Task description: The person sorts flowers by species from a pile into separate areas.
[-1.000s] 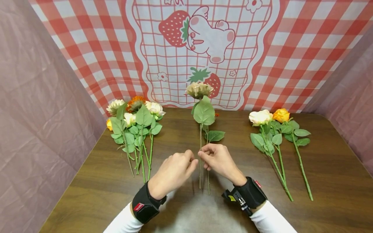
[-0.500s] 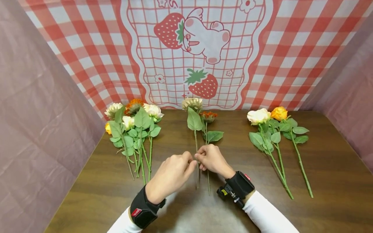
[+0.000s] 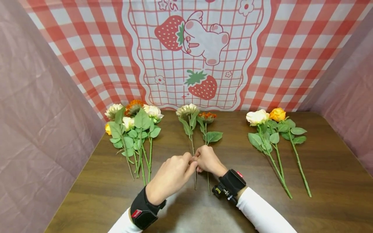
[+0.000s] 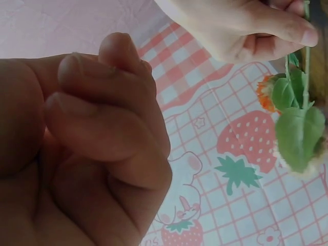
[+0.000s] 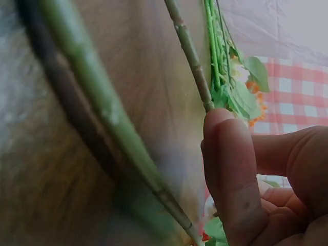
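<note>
In the head view my right hand (image 3: 208, 160) pinches the thin stem of a cream many-petalled flower (image 3: 187, 110) between thumb and fingers. The pinched stem (image 5: 191, 54) runs above the fingertips in the right wrist view. Just right of it lies an orange flower (image 3: 208, 116) on the table, its own stem (image 5: 105, 102) blurred close to the right wrist camera. My left hand (image 3: 172, 173) hovers beside the right one, left of the cream flower's stem. Its fingers (image 4: 97, 130) are loosely curled with nothing visible between them in the left wrist view.
On the left of the brown table (image 3: 96, 194) lies a bunch of white, orange and yellow flowers (image 3: 141, 121). At the right lie white roses (image 3: 257, 117) and an orange-yellow rose (image 3: 277, 114) with long stems. A checked cloth (image 3: 107, 58) hangs behind.
The cream flower has come down and left, from raised before the cloth to low beside the orange flower. My right hand has moved left with it. The left hand stays almost still.
</note>
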Tool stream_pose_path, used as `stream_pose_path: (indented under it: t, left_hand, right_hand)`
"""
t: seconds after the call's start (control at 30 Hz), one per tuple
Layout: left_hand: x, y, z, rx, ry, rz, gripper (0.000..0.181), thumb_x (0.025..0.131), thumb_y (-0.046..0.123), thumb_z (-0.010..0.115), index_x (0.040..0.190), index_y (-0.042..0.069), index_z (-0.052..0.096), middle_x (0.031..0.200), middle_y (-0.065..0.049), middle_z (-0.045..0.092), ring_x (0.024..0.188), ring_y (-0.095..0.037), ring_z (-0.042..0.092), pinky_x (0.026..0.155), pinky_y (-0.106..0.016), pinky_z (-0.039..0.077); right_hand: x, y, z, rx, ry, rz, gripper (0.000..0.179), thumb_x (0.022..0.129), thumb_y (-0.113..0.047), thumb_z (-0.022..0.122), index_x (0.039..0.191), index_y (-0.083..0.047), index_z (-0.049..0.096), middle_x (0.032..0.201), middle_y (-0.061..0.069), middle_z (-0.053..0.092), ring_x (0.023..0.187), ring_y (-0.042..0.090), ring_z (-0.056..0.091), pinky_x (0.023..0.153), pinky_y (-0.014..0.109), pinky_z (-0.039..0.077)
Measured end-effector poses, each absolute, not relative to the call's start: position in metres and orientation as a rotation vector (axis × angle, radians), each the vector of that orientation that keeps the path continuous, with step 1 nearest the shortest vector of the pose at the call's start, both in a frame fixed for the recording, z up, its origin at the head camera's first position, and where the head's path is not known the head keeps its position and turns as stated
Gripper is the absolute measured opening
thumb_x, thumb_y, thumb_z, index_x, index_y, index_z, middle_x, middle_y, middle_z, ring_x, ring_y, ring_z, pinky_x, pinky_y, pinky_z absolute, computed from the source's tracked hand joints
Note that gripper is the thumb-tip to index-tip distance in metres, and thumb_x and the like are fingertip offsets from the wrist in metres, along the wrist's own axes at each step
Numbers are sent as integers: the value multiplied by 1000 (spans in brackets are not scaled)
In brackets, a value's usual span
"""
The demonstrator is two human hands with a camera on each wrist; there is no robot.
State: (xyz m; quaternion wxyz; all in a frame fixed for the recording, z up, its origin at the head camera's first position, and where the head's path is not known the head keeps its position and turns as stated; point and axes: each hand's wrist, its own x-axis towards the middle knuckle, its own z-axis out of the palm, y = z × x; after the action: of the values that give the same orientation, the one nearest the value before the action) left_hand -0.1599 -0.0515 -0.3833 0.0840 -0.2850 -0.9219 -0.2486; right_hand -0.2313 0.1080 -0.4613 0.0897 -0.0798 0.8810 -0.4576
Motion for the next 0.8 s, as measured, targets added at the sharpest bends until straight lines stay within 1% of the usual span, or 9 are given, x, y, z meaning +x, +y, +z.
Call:
stream_pose_path:
  t: [0.13,0.3,0.43,0.63,0.8]
  left_hand:
    - [-159,-52,-382,-858,-2740,-743,19,98,15,60,80,11,55,62,5,45,53,-9,42,46,-25,35]
    - [-158,-54,-382,-865,-2721,-732,21,98,15,60,78,12,53,62,6,45,53,-9,42,46,-25,35]
    - [-157,-53,-381,-857,-2725,-737,20,97,16,60,78,13,54,62,6,47,53,-9,43,46,-25,36]
    - [-157,-52,-379,-861,-2744,-751,16,98,15,59,82,12,57,64,5,49,54,-9,44,47,-25,38]
    - [-156,-53,-379,-858,-2747,-751,14,98,15,60,84,12,58,65,5,51,55,-9,46,48,-25,39]
  right_hand:
    - [-232,105,-463,-193,2626,-1313,24,89,-5,69,66,-4,65,47,5,61,38,11,58,40,26,49]
    - [-233,102,-464,-111,2608,-1269,22,85,-2,70,64,-5,65,45,5,60,36,11,58,40,27,50]
    - [-232,103,-466,-81,2580,-1271,24,87,-5,70,64,-4,64,46,6,60,36,12,58,40,29,51]
    - [-230,104,-466,-74,2561,-1246,33,90,-8,65,58,-3,60,46,6,59,35,13,57,39,30,50]
    - [-228,105,-465,-90,2551,-1227,36,92,-9,63,57,-3,59,46,7,59,34,13,56,38,30,50]
